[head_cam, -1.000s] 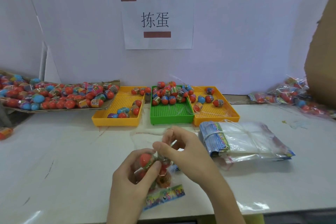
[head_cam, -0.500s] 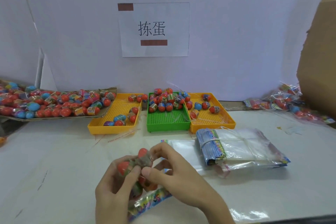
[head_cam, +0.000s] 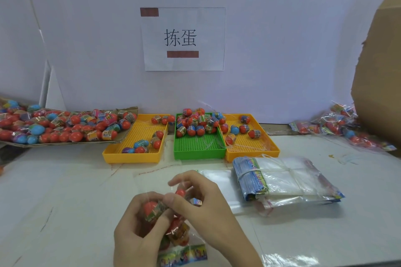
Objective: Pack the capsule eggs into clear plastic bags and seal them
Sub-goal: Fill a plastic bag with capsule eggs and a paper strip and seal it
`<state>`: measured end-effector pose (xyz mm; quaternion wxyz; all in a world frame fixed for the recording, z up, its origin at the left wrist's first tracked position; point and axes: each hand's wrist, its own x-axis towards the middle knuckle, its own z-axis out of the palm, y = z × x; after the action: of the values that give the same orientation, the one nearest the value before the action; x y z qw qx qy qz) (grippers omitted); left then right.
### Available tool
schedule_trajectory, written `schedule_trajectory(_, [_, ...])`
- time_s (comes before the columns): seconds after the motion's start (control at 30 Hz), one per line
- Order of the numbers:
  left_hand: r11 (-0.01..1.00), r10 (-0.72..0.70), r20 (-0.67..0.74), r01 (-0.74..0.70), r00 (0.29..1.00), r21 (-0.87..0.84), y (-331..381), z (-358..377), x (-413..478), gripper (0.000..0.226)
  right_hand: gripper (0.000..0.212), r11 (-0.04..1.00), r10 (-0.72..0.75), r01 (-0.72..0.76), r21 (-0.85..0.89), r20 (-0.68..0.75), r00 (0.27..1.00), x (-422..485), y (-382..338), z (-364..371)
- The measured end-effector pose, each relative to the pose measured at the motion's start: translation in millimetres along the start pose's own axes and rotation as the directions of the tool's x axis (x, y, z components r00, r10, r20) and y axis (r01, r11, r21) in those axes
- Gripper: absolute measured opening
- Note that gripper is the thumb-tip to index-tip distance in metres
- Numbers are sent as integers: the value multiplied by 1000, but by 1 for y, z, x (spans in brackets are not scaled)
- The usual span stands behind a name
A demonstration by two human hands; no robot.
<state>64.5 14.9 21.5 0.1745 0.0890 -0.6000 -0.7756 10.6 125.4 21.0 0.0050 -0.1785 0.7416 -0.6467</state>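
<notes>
Bag (head_cam: pixel 184 243) sits between both hands at the near table edge, printed header strip nearest, mouth pointing far, so its long axis runs near-to-far. Left hand (head_cam: pixel 138 232) is curled round the bag body with a red capsule egg (head_cam: pixel 152 207) at its fingertips. Right hand (head_cam: pixel 204 208) pinches the film at the mouth, thumb against forefinger. Sealing, I'd judge, depends on the right hand: it's already on the open end. Film is thin, clear and crinkly; eggs are hard, glossy and rounded, likely to roll. Just right: banded stack of empty bags (head_cam: pixel 284 180). Farther: yellow tray (head_cam: pixel 132 156), green tray (head_cam: pixel 199 151), second yellow tray (head_cam: pixel 253 154), each with loose eggs. Far left: heaped eggs on cardboard (head_cam: pixel 65 143). Far right: packed bags (head_cam: pixel 342 128).
</notes>
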Motion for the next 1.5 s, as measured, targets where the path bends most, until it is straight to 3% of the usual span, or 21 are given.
schedule_trajectory(0.07, [997,74,-27,-73,997,39,-12,-14,11,27,35,1000,22,-22,-7,49,999,-1,1,-3])
schedule_trajectory(0.17, [992,120,65,-123,991,40,-16,-16,14,33,23,998,-13,18,-65,71,997,-3,-1,-4])
schedule_trajectory(0.47, [989,131,-30,-129,991,73,-24,-16,17,26,22,992,-24,33,-126,79,997,-4,-1,-1])
schedule_trajectory(0.63, [981,195,-208,-191,959,38,-28,-11,18,28,27,998,44,-35,-53,181,983,-3,0,-4])
schedule_trajectory(0.73, [981,161,-254,-184,954,-69,-23,-7,19,15,18,997,24,-13,-70,161,987,-2,0,-5])
schedule_trajectory(0.8, [980,129,-239,-161,963,-120,-23,-7,22,23,16,995,14,0,-102,134,991,-1,1,-5])
schedule_trajectory(0.87, [979,98,-201,-131,975,-158,-23,-8,22,15,13,994,17,-5,-108,110,994,-1,2,-5])
schedule_trajectory(1.07, [988,73,-187,-97,980,-124,-32,-17,26,16,39,1000,25,-26,0,125,992,-3,3,-1])
schedule_trajectory(1.2, [976,72,-230,-117,971,-186,-31,-14,24,17,20,1000,-27,27,-16,19,999,-2,0,-2])
schedule_trajectory(1.37, [954,63,-366,-164,929,-251,-27,-10,22,41,19,1000,7,-4,-23,118,993,-4,0,-9])
schedule_trajectory(1.5, [976,56,-381,-131,923,-173,-29,-10,22,35,30,996,64,-49,-72,217,974,-5,1,-12])
